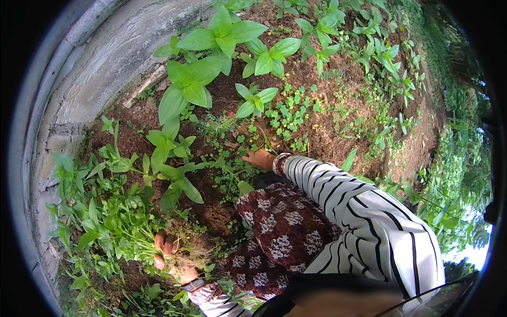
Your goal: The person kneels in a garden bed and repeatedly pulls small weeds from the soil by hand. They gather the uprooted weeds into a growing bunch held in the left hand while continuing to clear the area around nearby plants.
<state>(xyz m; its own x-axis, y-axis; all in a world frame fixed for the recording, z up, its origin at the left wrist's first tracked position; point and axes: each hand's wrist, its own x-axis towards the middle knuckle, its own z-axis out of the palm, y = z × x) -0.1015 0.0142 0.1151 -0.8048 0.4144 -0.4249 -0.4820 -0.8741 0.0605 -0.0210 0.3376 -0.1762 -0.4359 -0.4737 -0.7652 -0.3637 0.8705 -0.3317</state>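
At the lower left, my left hand (168, 253) is closed round the stems of a bunch of uprooted leafy green plants (132, 226). Pale, thin roots (198, 253) trail from the bunch on the side towards me. Near the middle, my right hand (259, 159) reaches down among low clover-like weeds (237, 168), its fingertips partly hidden by leaves; whether it grips a stem does not show. More small clover-like plants with yellow flowers (291, 113) grow just beyond it. Both arms wear black-and-white striped sleeves.
Broad-leaved seedlings (192, 81) stand in reddish-brown soil (336, 95) ahead and to the left. A weathered concrete wall (107, 51) with a pipe (55, 67) curves along the left side. A patterned dark red garment (289, 222) covers my knees. Dense greenery (459, 150) lies at the right.
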